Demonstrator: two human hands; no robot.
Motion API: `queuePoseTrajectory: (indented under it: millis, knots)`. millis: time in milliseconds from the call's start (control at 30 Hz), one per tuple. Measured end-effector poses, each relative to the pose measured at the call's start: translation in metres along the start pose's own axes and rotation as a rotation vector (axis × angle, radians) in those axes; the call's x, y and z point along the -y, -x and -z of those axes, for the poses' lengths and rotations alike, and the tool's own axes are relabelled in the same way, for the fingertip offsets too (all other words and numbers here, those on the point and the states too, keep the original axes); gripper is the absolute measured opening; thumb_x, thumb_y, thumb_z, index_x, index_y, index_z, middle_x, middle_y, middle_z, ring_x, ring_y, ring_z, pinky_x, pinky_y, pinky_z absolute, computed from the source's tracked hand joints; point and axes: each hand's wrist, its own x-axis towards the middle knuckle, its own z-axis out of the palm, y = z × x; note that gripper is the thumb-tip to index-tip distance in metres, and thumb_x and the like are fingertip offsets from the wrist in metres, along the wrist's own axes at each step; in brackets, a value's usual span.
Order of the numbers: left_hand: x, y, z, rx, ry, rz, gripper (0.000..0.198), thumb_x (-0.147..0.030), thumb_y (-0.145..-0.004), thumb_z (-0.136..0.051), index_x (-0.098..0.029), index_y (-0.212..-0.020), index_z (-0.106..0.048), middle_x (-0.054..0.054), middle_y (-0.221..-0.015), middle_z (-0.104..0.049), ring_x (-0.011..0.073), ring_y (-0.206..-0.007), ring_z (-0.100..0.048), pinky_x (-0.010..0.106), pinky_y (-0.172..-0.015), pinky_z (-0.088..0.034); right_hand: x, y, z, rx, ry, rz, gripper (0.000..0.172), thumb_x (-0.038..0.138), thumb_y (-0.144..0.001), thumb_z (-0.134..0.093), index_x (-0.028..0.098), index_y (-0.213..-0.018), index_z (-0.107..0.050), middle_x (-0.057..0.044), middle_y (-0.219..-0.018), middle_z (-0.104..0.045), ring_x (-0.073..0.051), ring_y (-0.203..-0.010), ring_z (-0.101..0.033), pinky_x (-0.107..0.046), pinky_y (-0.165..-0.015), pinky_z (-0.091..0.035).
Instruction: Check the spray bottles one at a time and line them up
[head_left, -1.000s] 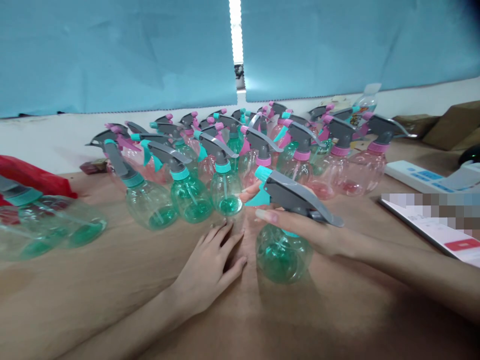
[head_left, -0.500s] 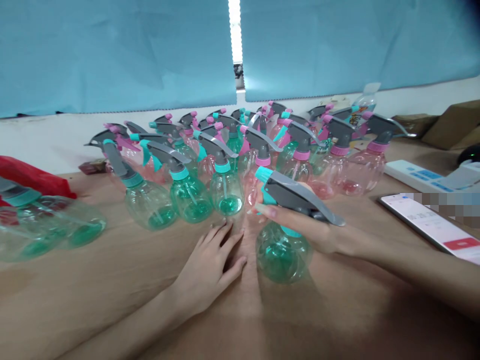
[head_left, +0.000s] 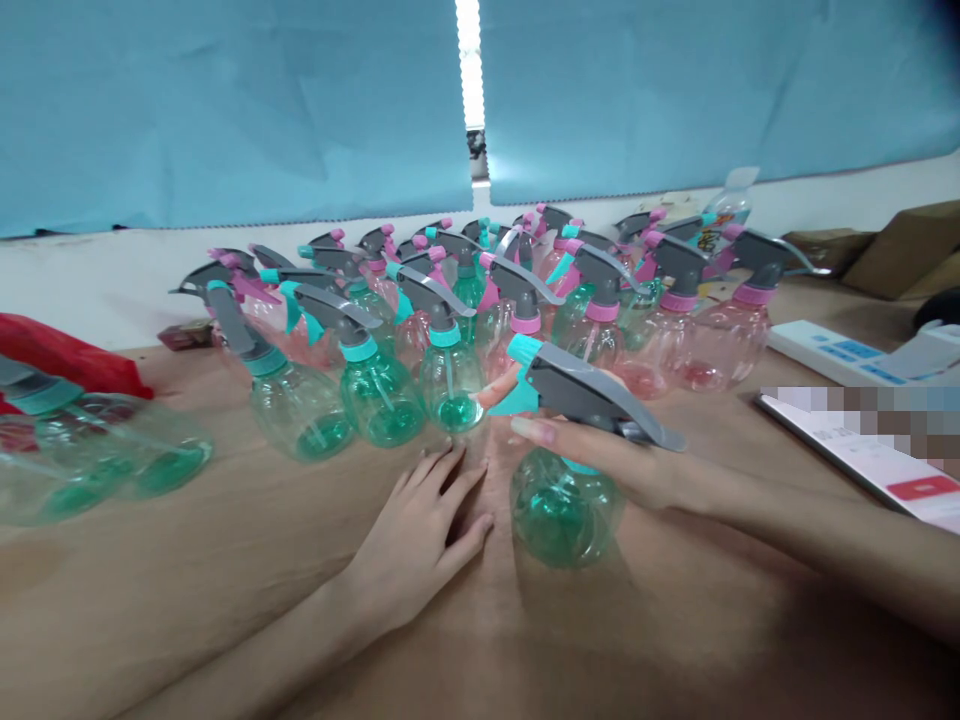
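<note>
A green spray bottle (head_left: 566, 510) with a grey and turquoise trigger head stands upright on the wooden table. Round its neck is my right hand (head_left: 637, 465), thumb on the near side; one finger reaches out past the turquoise trigger (head_left: 516, 393), and the other fingers are mostly hidden. My left hand (head_left: 416, 525) lies flat on the table to the left of this bottle, fingers spread, holding nothing. Just beyond its fingertips are a clear-green spray bottle (head_left: 454, 385) and a darker green spray bottle (head_left: 382, 400).
Several pink and green spray bottles crowd the back, including a pink one (head_left: 727, 340). More green bottles (head_left: 82, 450) and a red bag (head_left: 75, 360) are at left. A phone (head_left: 847, 440), a white device (head_left: 832, 350) and a cardboard box (head_left: 904, 250) lie at right.
One finger of my right hand has straightened forward from its curl at the trigger, and the trigger has swung outward. The left hand stays still.
</note>
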Motion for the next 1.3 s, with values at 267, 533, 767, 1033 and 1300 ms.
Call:
queuePoseTrajectory:
  millis: [267, 533, 767, 1033, 1300]
  knots:
    - [0.000, 0.000, 0.000, 0.019, 0.001, 0.020, 0.049, -0.042, -0.097, -0.045, -0.018, -0.140, -0.044, 0.015, -0.148, -0.039, 0.0327, -0.134, -0.037, 0.054, -0.107, -0.032, -0.004, -0.002, -0.002, 0.025, -0.144, -0.012, 0.024, 0.029, -0.086, -0.062, 0.022, -0.108, -0.059, -0.003, -0.103, -0.064, -0.016, -0.085, -0.064, -0.037, -0.084, -0.054]
    - [-0.002, -0.001, 0.001, -0.054, 0.139, 0.020, 0.050, -0.037, -0.094, -0.049, -0.018, -0.139, -0.038, 0.014, -0.141, -0.047, 0.0302, -0.130, -0.041, 0.050, -0.105, -0.034, -0.003, -0.011, -0.012, 0.017, -0.235, 0.047, 0.021, 0.027, -0.081, -0.065, 0.021, -0.101, -0.059, -0.003, -0.101, -0.064, -0.017, -0.088, -0.063, -0.034, -0.080, -0.052]
    - [0.000, 0.010, 0.004, -0.169, 0.366, -0.026, 0.065, -0.014, -0.081, -0.050, -0.021, -0.141, -0.028, 0.012, -0.132, -0.052, 0.0289, -0.121, -0.051, 0.050, -0.100, -0.042, 0.003, -0.023, -0.038, 0.072, -0.138, 0.097, 0.027, 0.038, -0.083, -0.065, 0.024, -0.104, -0.057, 0.000, -0.095, -0.065, -0.016, -0.087, -0.062, -0.036, -0.085, -0.050]
    - [0.001, 0.063, 0.016, -0.222, 0.430, 0.064, 0.075, -0.011, -0.077, -0.049, -0.024, -0.144, -0.018, 0.012, -0.137, -0.047, 0.0302, -0.123, -0.050, 0.049, -0.098, -0.046, 0.007, -0.040, -0.082, 0.116, -0.271, 0.111, 0.023, 0.030, -0.081, -0.065, 0.022, -0.102, -0.057, -0.004, -0.106, -0.066, -0.018, -0.096, -0.062, -0.035, -0.083, -0.051]
    - [0.017, 0.100, 0.031, -0.382, 0.512, 0.166, 0.066, -0.033, -0.086, -0.060, -0.029, -0.141, -0.023, 0.010, -0.138, -0.048, 0.0306, -0.124, -0.050, 0.051, -0.101, -0.045, 0.016, -0.061, -0.143, 0.173, -0.269, 0.184, 0.029, 0.035, -0.083, -0.063, 0.020, -0.108, -0.060, -0.006, -0.110, -0.066, -0.020, -0.103, -0.062, -0.036, -0.086, -0.050]
